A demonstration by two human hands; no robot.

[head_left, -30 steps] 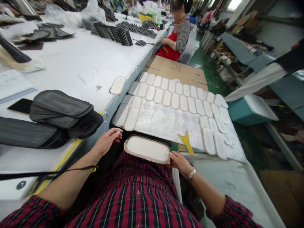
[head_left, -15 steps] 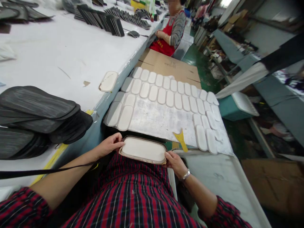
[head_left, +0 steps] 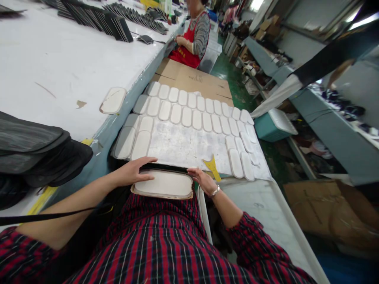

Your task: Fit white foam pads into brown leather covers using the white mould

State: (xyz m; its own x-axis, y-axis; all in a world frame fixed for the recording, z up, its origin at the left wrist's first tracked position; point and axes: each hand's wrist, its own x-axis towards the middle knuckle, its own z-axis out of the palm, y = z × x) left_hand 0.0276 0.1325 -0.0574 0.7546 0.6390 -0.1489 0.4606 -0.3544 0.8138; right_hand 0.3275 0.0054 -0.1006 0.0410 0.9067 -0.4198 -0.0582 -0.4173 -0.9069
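An oblong white panel (head_left: 168,184) with rounded ends and a brown, rough-looking edge lies in front of my waist, its long side across. My left hand (head_left: 133,172) is over its left end, thumb and fingers spread apart, the thumb above the white face. Near the right end is my right hand (head_left: 204,182), its fingers stretched out toward the upper right corner. Whether either hand touches the panel I cannot tell. Beyond it, many similar white oblong pieces (head_left: 177,113) lie in rows on a grey-white board (head_left: 186,144). A yellow forked scraper-like tool (head_left: 211,166) rests at the board's near edge.
On the white table (head_left: 68,59) to the left are a stack of black oblong pieces (head_left: 38,154) and one white piece (head_left: 113,100). A cardboard sheet (head_left: 192,77) lies behind the board. Further off sits a co-worker in a red apron (head_left: 188,55). A teal bin (head_left: 274,124) stands right.
Both hands have loosened from the panel's ends, where fingers and thumbs gripped it, and are now spread. The whole scene has shifted left in view.
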